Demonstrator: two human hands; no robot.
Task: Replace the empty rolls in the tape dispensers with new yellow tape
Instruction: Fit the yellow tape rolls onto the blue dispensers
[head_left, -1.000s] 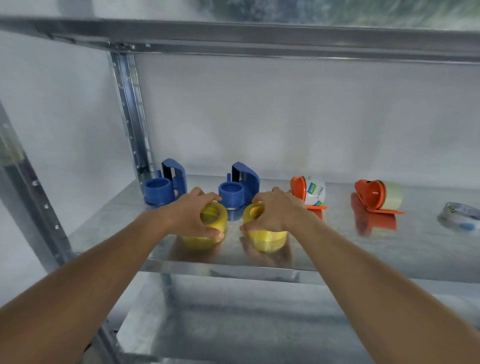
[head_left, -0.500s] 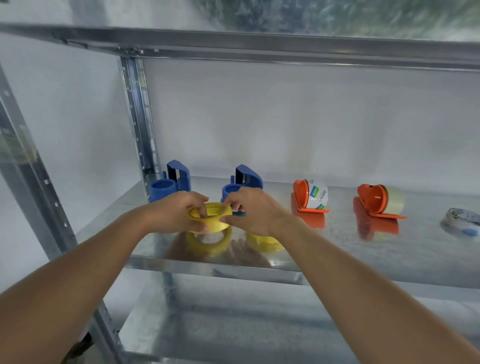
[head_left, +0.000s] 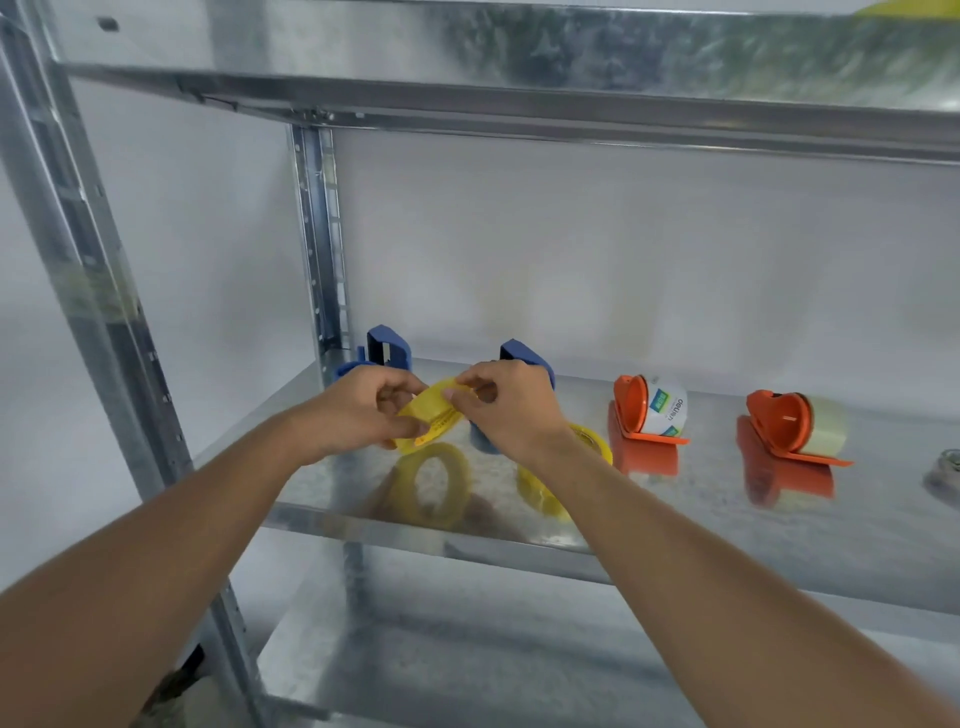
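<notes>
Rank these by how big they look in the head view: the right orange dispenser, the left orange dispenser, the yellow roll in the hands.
1. Right orange dispenser.
2. Left orange dispenser, close behind.
3. Held yellow roll, partly covered by both hands, so unsure.

left hand (head_left: 363, 410): forearm extended, fingers (head_left: 402, 385) curled, gripping | right hand (head_left: 511, 405): forearm extended, fingertips pinched | hands close together

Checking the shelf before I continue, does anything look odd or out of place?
Nothing stands out. Both hands hold one yellow roll; the other lies flat on the shelf.
</notes>
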